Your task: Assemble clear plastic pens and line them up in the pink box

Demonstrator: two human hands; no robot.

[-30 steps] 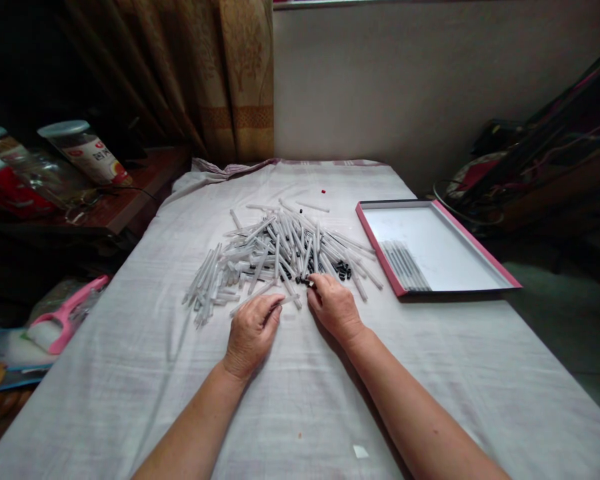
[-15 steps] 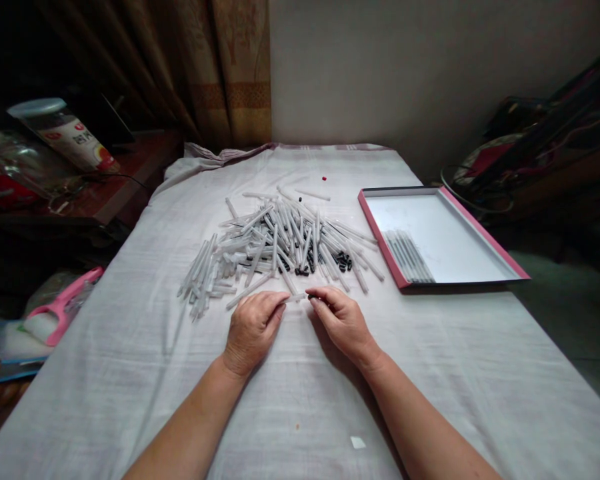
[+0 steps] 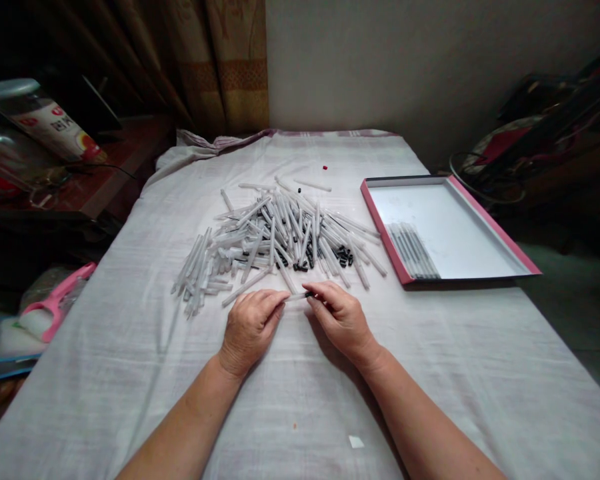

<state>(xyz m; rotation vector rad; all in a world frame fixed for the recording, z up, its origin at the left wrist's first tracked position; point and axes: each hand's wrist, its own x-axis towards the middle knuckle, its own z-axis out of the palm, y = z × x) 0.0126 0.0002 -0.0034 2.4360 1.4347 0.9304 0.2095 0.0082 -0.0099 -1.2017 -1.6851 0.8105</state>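
My left hand (image 3: pixel 253 323) is closed, pinching a clear plastic pen barrel (image 3: pixel 295 297) that points right. Between the thumb and fingertips of my right hand (image 3: pixel 340 319) is a small black plug (image 3: pixel 309 294), which meets the barrel's right end. How deep it sits inside, if at all, I cannot tell. Just beyond my hands lies a loose heap of pen barrels (image 3: pixel 253 247), some clear and some with dark refills inside. A cluster of black plugs (image 3: pixel 344 255) lies at the heap's right side.
Right of the heap, a shallow pink-edged box (image 3: pixel 485 233) holds several pens (image 3: pixel 413 250) laid side by side. A red cap (image 3: pixel 325 168) is at the back of the cloth-covered table (image 3: pixel 220 427). A white scrap (image 3: pixel 356 441) lies near the front. Pink-handled scissors (image 3: pixel 55 303) are off the left edge.
The black plug in my right hand has come against the barrel's end, closing a small gap. Both hands stay nearly in place, while the camera view has shifted slightly.
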